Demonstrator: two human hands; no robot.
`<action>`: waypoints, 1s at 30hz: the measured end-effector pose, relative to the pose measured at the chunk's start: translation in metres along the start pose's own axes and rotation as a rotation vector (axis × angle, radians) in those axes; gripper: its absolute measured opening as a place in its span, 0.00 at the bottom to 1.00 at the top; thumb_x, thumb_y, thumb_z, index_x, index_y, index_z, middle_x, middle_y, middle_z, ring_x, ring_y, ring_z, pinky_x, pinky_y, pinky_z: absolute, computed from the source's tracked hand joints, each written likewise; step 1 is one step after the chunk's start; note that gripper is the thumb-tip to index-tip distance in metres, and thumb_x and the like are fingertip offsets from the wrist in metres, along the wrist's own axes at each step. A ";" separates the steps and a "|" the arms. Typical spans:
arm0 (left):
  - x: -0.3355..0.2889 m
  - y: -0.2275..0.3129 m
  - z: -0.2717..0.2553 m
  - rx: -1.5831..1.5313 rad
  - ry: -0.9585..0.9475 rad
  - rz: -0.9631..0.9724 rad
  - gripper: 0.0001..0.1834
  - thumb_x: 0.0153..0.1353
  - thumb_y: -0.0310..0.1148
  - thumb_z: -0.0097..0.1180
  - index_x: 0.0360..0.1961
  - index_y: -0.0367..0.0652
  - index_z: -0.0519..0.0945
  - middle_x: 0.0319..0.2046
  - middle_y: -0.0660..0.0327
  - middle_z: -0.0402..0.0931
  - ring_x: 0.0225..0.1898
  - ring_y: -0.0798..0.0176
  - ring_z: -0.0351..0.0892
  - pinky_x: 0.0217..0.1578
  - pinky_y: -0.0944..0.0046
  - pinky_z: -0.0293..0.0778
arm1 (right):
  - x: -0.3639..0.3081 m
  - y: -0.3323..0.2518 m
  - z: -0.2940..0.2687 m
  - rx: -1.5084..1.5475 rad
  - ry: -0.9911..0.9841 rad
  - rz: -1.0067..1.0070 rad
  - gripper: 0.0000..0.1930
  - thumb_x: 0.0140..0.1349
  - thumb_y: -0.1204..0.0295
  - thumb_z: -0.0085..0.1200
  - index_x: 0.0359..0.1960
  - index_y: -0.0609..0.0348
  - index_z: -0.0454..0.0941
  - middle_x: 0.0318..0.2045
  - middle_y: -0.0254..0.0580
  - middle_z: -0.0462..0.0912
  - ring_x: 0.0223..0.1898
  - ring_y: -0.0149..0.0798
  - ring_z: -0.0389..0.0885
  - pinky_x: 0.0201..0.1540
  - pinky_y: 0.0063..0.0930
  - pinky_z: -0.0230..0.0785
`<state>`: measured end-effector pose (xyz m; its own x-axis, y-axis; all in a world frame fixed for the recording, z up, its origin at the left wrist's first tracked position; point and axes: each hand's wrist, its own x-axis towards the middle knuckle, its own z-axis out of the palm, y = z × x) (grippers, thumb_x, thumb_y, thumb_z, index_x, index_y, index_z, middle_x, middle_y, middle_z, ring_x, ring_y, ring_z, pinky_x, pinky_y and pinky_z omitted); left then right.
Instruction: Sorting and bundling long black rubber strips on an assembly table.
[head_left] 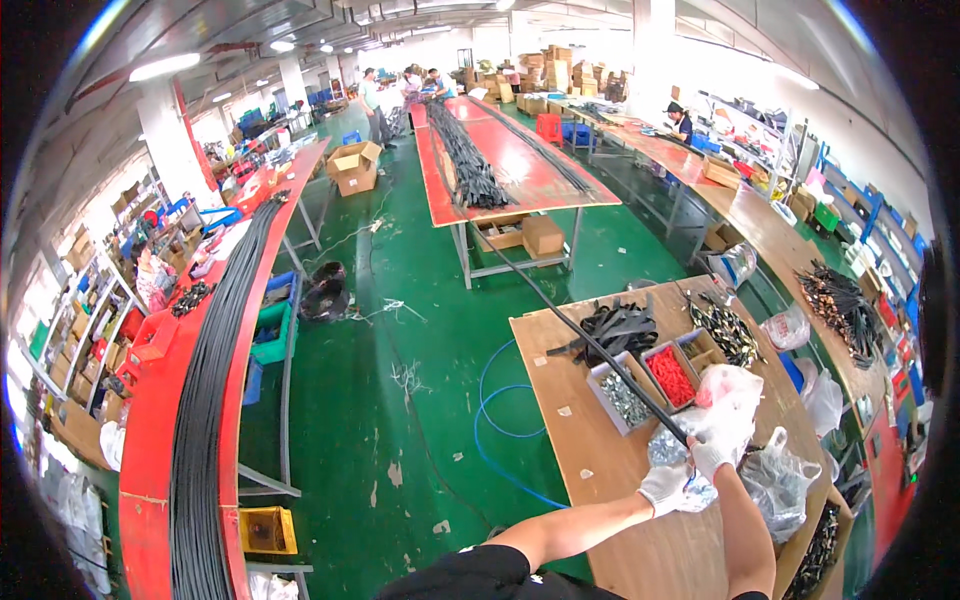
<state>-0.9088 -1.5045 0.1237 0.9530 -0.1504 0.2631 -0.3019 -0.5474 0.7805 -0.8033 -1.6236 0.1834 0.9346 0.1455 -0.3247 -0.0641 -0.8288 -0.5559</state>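
Both of my hands wear white gloves and meet over the near part of a brown wooden table (540, 375). My right hand (710, 458) is closed around the end of a long black cable-like strip (590, 340). The strip slants away to the far left, over the boxes, toward the red table. Just to the left and a little nearer, my left hand (663, 489) has its fingers curled beside a clear plastic bag (672, 448); whatever they hold is too small to make out. Under the strip stand a box of small metal parts (622, 400) and a box of red parts (670, 375).
Black flat straps (615, 330) and metal-tipped pieces (725, 330) lie farther back on the wooden table. Plastic bags (780, 485) sit to the right. A long red table (530, 165) bears black strips; another red table (145, 470) runs along the left. A blue hose (490, 440) loops on the green floor.
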 end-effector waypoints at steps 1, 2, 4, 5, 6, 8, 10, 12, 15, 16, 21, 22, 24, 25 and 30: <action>0.000 -0.013 -0.006 0.003 -0.011 0.001 0.25 0.63 0.33 0.56 0.61 0.41 0.73 0.36 0.45 0.84 0.34 0.38 0.86 0.33 0.40 0.80 | 0.005 -0.011 0.006 0.037 -0.016 0.000 0.16 0.73 0.63 0.54 0.38 0.65 0.85 0.22 0.43 0.83 0.24 0.35 0.82 0.30 0.36 0.72; -0.001 -0.024 -0.011 0.006 -0.022 0.002 0.24 0.63 0.32 0.56 0.61 0.41 0.73 0.36 0.45 0.83 0.34 0.38 0.86 0.33 0.40 0.80 | 0.009 -0.017 0.015 0.075 -0.034 -0.002 0.16 0.73 0.63 0.54 0.38 0.65 0.85 0.22 0.43 0.83 0.24 0.35 0.82 0.30 0.35 0.72; -0.002 -0.019 -0.026 0.025 -0.118 -0.003 0.27 0.61 0.29 0.56 0.63 0.41 0.72 0.38 0.44 0.82 0.36 0.37 0.85 0.34 0.40 0.80 | 0.009 -0.004 0.019 0.034 -0.027 -0.004 0.15 0.74 0.64 0.54 0.38 0.64 0.85 0.21 0.41 0.83 0.24 0.35 0.81 0.30 0.34 0.71; -0.006 -0.021 -0.028 0.017 -0.097 0.012 0.28 0.61 0.29 0.56 0.64 0.41 0.71 0.38 0.45 0.82 0.36 0.37 0.85 0.35 0.41 0.80 | 0.007 0.003 0.024 0.106 -0.060 0.039 0.15 0.74 0.64 0.54 0.38 0.64 0.85 0.21 0.41 0.83 0.23 0.35 0.81 0.29 0.34 0.71; -0.017 -0.027 -0.023 0.020 -0.073 0.017 0.30 0.60 0.28 0.56 0.65 0.41 0.70 0.38 0.45 0.81 0.37 0.38 0.84 0.35 0.41 0.80 | -0.002 -0.004 0.030 0.184 -0.103 0.072 0.14 0.75 0.64 0.54 0.39 0.64 0.85 0.21 0.40 0.83 0.23 0.35 0.81 0.29 0.34 0.70; -0.039 -0.040 -0.016 0.034 -0.045 0.020 0.35 0.59 0.27 0.56 0.70 0.42 0.66 0.38 0.47 0.81 0.37 0.38 0.84 0.36 0.42 0.80 | -0.008 0.001 0.050 0.338 -0.187 0.132 0.14 0.75 0.64 0.53 0.40 0.62 0.84 0.21 0.39 0.83 0.23 0.35 0.80 0.27 0.34 0.69; -0.054 -0.037 -0.026 0.023 -0.115 -0.014 0.35 0.59 0.27 0.57 0.70 0.42 0.66 0.39 0.48 0.81 0.37 0.39 0.84 0.35 0.43 0.80 | -0.008 0.024 0.068 0.386 -0.262 0.178 0.13 0.76 0.63 0.52 0.42 0.60 0.82 0.21 0.39 0.83 0.22 0.36 0.80 0.26 0.34 0.67; -0.071 -0.051 -0.022 0.062 -0.134 -0.043 0.34 0.60 0.28 0.56 0.70 0.41 0.66 0.39 0.48 0.81 0.36 0.40 0.84 0.34 0.44 0.80 | -0.011 0.024 0.088 0.461 -0.341 0.247 0.12 0.76 0.63 0.53 0.43 0.59 0.81 0.22 0.39 0.84 0.22 0.36 0.79 0.25 0.34 0.66; -0.085 -0.060 -0.014 0.093 -0.157 -0.049 0.34 0.63 0.26 0.52 0.72 0.39 0.63 0.36 0.48 0.81 0.36 0.40 0.84 0.34 0.42 0.78 | -0.003 0.043 0.119 0.604 -0.407 0.289 0.12 0.77 0.63 0.51 0.42 0.58 0.80 0.23 0.40 0.83 0.22 0.37 0.78 0.25 0.34 0.66; -0.086 -0.051 -0.021 0.141 -0.180 -0.085 0.30 0.62 0.26 0.52 0.68 0.39 0.66 0.37 0.47 0.81 0.37 0.39 0.84 0.35 0.42 0.79 | 0.000 0.053 0.127 0.638 -0.425 0.292 0.12 0.77 0.63 0.51 0.41 0.58 0.80 0.23 0.41 0.83 0.21 0.37 0.78 0.24 0.34 0.66; -0.096 -0.067 -0.010 0.230 -0.196 -0.113 0.27 0.61 0.27 0.54 0.64 0.41 0.70 0.40 0.45 0.81 0.38 0.37 0.85 0.36 0.40 0.79 | -0.004 0.046 0.146 0.691 -0.444 0.245 0.11 0.77 0.66 0.50 0.39 0.60 0.79 0.22 0.40 0.80 0.19 0.38 0.77 0.24 0.36 0.66; -0.097 -0.071 -0.007 0.246 -0.174 -0.103 0.27 0.61 0.27 0.54 0.64 0.41 0.70 0.40 0.45 0.81 0.38 0.37 0.85 0.36 0.40 0.79 | -0.005 0.044 0.147 0.670 -0.441 0.245 0.11 0.77 0.65 0.51 0.38 0.59 0.79 0.22 0.40 0.80 0.19 0.38 0.77 0.24 0.36 0.66; -0.097 -0.063 -0.005 0.247 -0.161 -0.107 0.27 0.61 0.27 0.54 0.63 0.42 0.70 0.39 0.44 0.81 0.38 0.37 0.85 0.36 0.40 0.79 | -0.006 0.042 0.144 0.633 -0.428 0.253 0.12 0.77 0.65 0.52 0.36 0.57 0.79 0.24 0.40 0.81 0.20 0.38 0.76 0.24 0.37 0.66; -0.096 -0.055 -0.008 0.241 -0.198 -0.137 0.26 0.60 0.28 0.55 0.62 0.42 0.71 0.39 0.45 0.81 0.39 0.37 0.85 0.36 0.40 0.79 | -0.004 0.049 0.141 0.622 -0.426 0.249 0.12 0.77 0.64 0.52 0.37 0.57 0.79 0.24 0.38 0.79 0.20 0.37 0.75 0.24 0.37 0.65; -0.107 -0.051 -0.033 0.224 -0.357 -0.231 0.26 0.61 0.32 0.53 0.62 0.41 0.72 0.45 0.43 0.82 0.45 0.35 0.84 0.45 0.40 0.80 | 0.004 0.058 0.134 0.560 -0.420 0.262 0.13 0.76 0.62 0.52 0.36 0.57 0.80 0.24 0.34 0.76 0.23 0.35 0.73 0.25 0.35 0.64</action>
<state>-0.9962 -1.4338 0.0746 0.9557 -0.2563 -0.1446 -0.1057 -0.7577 0.6440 -0.8499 -1.5987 0.0471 0.6593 0.2680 -0.7025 -0.5397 -0.4819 -0.6903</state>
